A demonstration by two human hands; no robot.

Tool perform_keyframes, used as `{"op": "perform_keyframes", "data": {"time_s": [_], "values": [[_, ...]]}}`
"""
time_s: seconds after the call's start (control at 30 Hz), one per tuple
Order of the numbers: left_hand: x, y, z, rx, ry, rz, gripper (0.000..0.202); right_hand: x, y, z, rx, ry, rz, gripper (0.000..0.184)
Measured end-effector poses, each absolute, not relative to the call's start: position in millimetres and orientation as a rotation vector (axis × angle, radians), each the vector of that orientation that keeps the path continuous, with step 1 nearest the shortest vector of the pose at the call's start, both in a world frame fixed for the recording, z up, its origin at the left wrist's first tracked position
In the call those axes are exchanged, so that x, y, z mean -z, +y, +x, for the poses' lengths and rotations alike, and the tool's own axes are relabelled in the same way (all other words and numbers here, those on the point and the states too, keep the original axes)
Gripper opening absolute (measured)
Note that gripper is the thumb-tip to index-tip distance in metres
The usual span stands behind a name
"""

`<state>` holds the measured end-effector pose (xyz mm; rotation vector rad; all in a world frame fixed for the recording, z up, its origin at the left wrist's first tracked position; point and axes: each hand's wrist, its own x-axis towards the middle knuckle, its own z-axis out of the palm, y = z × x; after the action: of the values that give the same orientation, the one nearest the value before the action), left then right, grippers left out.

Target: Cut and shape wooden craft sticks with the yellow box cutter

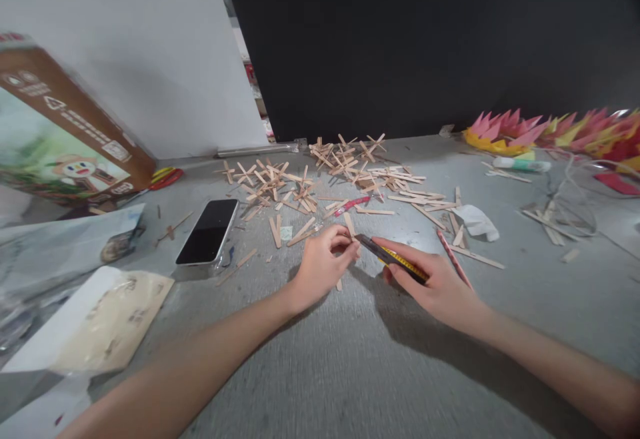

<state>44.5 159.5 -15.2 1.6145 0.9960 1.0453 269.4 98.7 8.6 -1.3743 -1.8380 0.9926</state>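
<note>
Between the fingertips of my left hand (325, 262) is a wooden craft stick (349, 224), its upper end pointing away from me. My right hand (435, 286) is closed around a yellow and black utility knife (405, 262). The knife's tip meets the stick right by my left fingers; whether the blade is extended I cannot make out. Just beyond my hands lie loose craft sticks (303, 231) and a heap of crossed sticks (270, 182). A patterned red and white pencil-like stick (454, 259) lies beside my right hand, partly behind it.
A smartphone (207, 232) lies to the left, near a paper packet (113, 319) and a printed cardboard box (65, 132). On the right are a crumpled tissue (477, 221), a glue stick (521, 164), a white cable (575, 192) and pink and yellow paper crowns (510, 129). A black panel (425, 46) stands behind.
</note>
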Motion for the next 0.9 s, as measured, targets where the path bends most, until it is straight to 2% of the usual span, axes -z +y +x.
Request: {"op": "perform_keyframes", "data": {"time_s": [0.23, 0.5, 0.6, 0.7, 0.9], "values": [[12.7, 160.8, 45.2, -1.042, 0.99, 1.619, 0.016, -11.5, 102.0, 270.3, -1.093, -1.759, -1.354, 0.049], [17.1, 155.2, 45.6, -1.049, 1.122, 1.671, 0.012, 7.0, 86.8, 261.6, -0.731, -1.932, -1.372, 0.052], [18.4, 155.5, 45.5, -1.074, 1.124, 1.706, 0.011, 7.2, 84.3, 258.2, -0.878, -1.836, -1.393, 0.051], [18.6, 156.9, 45.4, -1.087, 1.113, 1.724, 0.01, 4.1, 85.3, 256.0, -1.171, -1.622, -1.366, 0.053], [19.2, 159.0, 44.9, -1.104, 1.11, 1.741, 0.008, 0.5, 88.9, 253.3, -1.651, -1.147, -1.103, 0.057]]}}
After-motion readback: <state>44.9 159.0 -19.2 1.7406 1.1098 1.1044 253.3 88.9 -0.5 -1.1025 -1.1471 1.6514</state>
